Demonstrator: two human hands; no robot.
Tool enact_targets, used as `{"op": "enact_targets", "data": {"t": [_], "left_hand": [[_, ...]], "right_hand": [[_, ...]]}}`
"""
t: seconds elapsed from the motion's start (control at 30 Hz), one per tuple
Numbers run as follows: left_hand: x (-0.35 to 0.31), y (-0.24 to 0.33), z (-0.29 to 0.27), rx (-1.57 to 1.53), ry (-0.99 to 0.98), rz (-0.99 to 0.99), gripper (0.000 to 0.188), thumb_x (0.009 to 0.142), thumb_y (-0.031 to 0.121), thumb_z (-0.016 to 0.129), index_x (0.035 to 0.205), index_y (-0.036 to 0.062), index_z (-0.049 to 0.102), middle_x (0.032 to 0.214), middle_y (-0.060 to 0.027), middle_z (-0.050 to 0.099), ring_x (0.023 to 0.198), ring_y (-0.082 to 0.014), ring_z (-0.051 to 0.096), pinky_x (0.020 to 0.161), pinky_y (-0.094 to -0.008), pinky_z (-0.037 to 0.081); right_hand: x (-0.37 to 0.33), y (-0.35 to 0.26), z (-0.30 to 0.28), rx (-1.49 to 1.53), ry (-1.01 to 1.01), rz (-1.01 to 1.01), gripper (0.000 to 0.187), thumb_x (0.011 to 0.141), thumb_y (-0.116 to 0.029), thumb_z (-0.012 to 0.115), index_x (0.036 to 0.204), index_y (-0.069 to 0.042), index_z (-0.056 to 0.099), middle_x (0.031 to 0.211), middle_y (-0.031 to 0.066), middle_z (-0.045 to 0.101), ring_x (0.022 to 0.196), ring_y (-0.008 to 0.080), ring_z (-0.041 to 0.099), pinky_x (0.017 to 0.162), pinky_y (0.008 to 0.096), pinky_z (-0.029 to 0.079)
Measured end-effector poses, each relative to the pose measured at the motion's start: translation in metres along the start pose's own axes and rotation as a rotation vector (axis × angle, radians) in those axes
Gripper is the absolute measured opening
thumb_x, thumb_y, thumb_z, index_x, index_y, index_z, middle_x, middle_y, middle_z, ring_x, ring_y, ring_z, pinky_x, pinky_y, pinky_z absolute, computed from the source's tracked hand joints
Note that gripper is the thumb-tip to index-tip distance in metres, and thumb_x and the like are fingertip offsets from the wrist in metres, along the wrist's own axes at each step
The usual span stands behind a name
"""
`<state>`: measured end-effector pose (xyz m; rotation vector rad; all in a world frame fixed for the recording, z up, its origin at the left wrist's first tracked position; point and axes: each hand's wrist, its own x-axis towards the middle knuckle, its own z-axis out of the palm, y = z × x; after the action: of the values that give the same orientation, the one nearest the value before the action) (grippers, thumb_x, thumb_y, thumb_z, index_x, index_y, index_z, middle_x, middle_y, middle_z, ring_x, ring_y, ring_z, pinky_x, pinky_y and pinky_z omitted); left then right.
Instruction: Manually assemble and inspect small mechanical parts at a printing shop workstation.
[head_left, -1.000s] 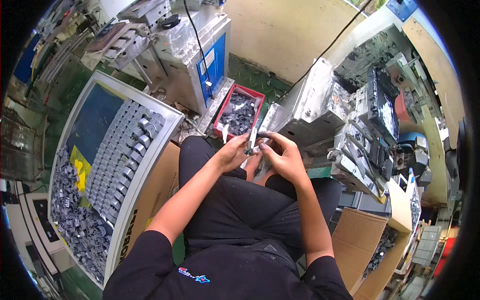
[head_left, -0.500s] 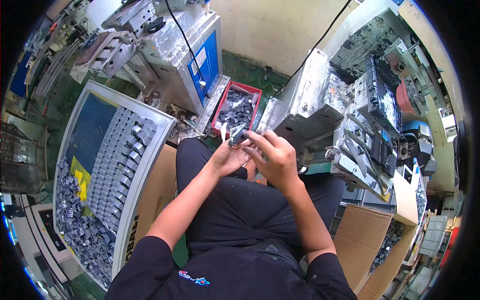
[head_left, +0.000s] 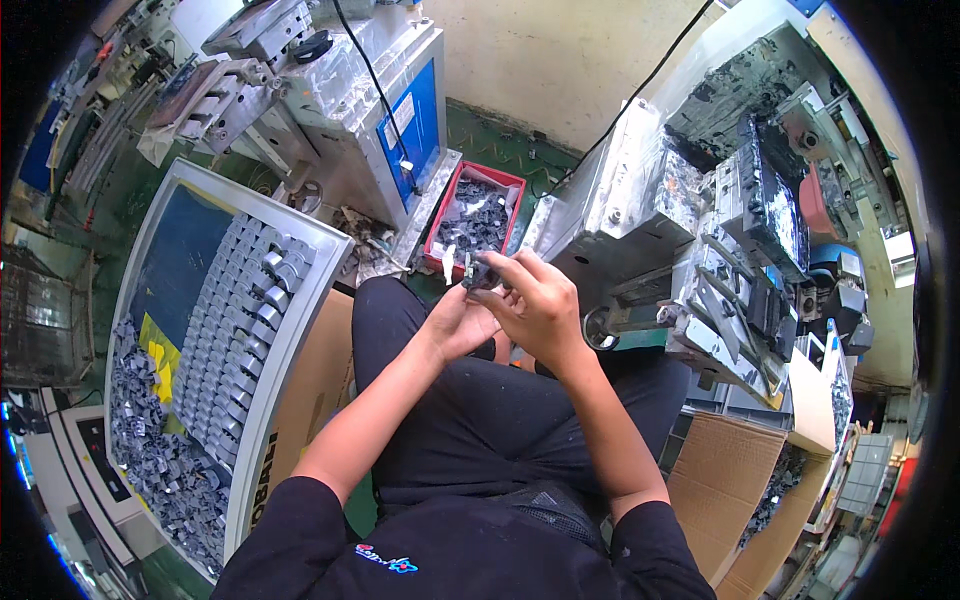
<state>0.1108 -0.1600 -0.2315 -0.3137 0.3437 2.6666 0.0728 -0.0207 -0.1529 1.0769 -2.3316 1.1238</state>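
My left hand point(head_left: 458, 326) is in front of my lap, palm turned up, its fingertips closed round a small dark part point(head_left: 479, 276). My right hand point(head_left: 540, 306) comes over it from the right, thumb and fingers pinched on the same part. A pale edge shows on the part's left side, but its exact kind is too small to make out. Just beyond the hands stands a red crate point(head_left: 432, 240) lined with a pale sheet, holding many small dark pieces point(head_left: 480, 212).
On my left, a grey-rimmed tray point(head_left: 318, 232) carries rows of grey curved parts point(head_left: 235, 320) and a loose heap of small dark-grey pieces point(head_left: 165, 465). A cardboard box point(head_left: 722, 465) stands on my right. Metal machines point(head_left: 395, 120) flank the crate; a black cable point(head_left: 640, 88) hangs nearby.
My right hand has drawn slightly lower and its fingers have closed nearer the left hand. The held part has turned from slanting to more upright.
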Motion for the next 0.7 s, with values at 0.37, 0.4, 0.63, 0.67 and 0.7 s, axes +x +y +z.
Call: {"op": "enact_targets", "data": {"t": [0.37,0.4,0.63,0.67,0.7], "left_hand": [[0.005,-0.007,-0.023,-0.071,-0.19,-0.129,0.04,0.103,0.026,0.039,0.133,0.0036,0.054,0.136,-0.013,0.054,0.13,-0.0237,0.05,0.114,-0.046,0.034],[0.003,-0.007,-0.023,-0.082,-0.208,-0.132,0.041,0.103,0.027,0.039,0.134,0.0039,0.053,0.136,-0.0131,0.055,0.13,-0.024,0.05,0.114,-0.0467,0.033],[-0.001,-0.006,-0.029,0.055,-0.263,-0.15,0.058,0.093,0.044,0.056,0.137,0.0059,0.053,0.14,-0.011,0.053,0.131,-0.0241,0.049,0.114,-0.0452,0.033],[-0.001,-0.007,-0.028,0.056,-0.264,-0.155,0.058,0.093,0.044,0.056,0.137,0.0059,0.053,0.14,-0.011,0.053,0.131,-0.0241,0.049,0.114,-0.0452,0.033],[-0.003,-0.007,-0.018,0.129,-0.189,-0.14,0.061,0.091,0.045,0.059,0.137,0.0062,0.053,0.14,-0.0106,0.053,0.131,-0.0238,0.049,0.114,-0.044,0.034]], "right_hand": [[0.001,0.006,-0.007,-0.075,-0.109,0.111,0.054,0.066,-0.018,0.084,0.117,-0.012,0.068,0.088,0.0086,0.058,0.075,0.0286,0.062,0.067,0.038,0.05],[0.002,0.006,-0.007,-0.073,-0.105,0.113,0.054,0.066,-0.018,0.084,0.117,-0.012,0.068,0.088,0.0086,0.058,0.075,0.0286,0.062,0.067,0.038,0.05],[0.007,0.005,-0.021,-0.084,-0.088,0.01,0.048,0.065,-0.025,0.084,0.109,-0.009,0.071,0.086,0.0086,0.058,0.075,0.0283,0.061,0.067,0.0381,0.049],[0.007,0.005,-0.022,-0.08,-0.086,-0.008,0.048,0.065,-0.025,0.084,0.108,-0.008,0.071,0.087,0.0085,0.058,0.075,0.0281,0.061,0.067,0.0382,0.049],[0.008,0.005,-0.024,-0.083,-0.085,-0.005,0.048,0.065,-0.025,0.084,0.108,-0.008,0.071,0.087,0.0085,0.058,0.075,0.0281,0.061,0.067,0.0382,0.049]]}}
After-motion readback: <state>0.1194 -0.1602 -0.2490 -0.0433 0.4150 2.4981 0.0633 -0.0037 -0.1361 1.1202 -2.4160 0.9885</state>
